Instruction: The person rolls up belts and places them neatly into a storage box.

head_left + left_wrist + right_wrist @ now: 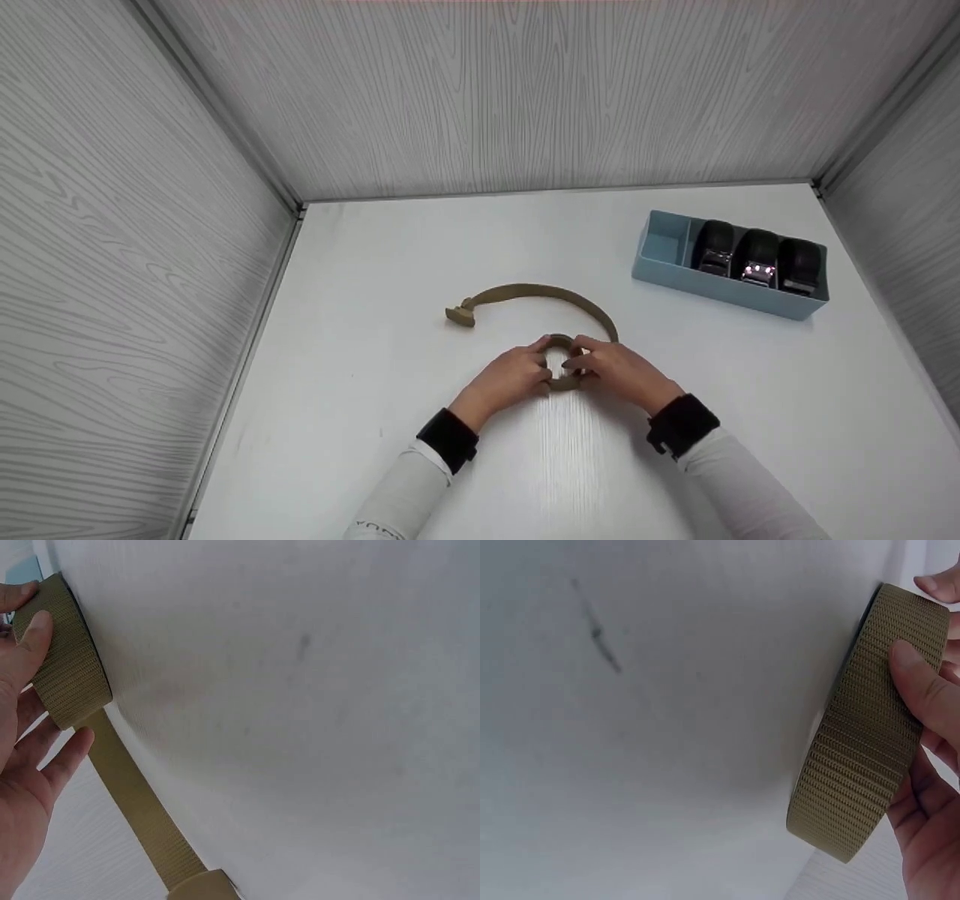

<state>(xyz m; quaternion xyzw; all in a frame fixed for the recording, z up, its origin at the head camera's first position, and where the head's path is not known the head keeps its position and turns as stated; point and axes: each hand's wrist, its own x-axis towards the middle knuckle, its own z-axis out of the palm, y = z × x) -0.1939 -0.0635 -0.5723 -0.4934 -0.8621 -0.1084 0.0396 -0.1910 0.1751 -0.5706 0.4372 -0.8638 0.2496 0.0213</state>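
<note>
A tan webbing belt (540, 291) stands on edge on the white table, its near part formed into a loose ring and its free length curving back and left to a tan buckle (460, 315). My left hand (510, 379) grips the ring's left side; in the left wrist view its thumb lies on the ribbed webbing (71, 664). From the right, my right hand (624, 373) pinches the ring, with fingertips reaching inside it. The right wrist view shows that hand's thumb against the outer face of the webbing (855, 750).
A light blue divided box (731, 294) stands at the back right. Three of its compartments hold rolled black belts (759, 251) with shiny buckles; the leftmost compartment is bare. Grey wood-grain panels (487, 97) wall the table (390, 247) at the back and sides.
</note>
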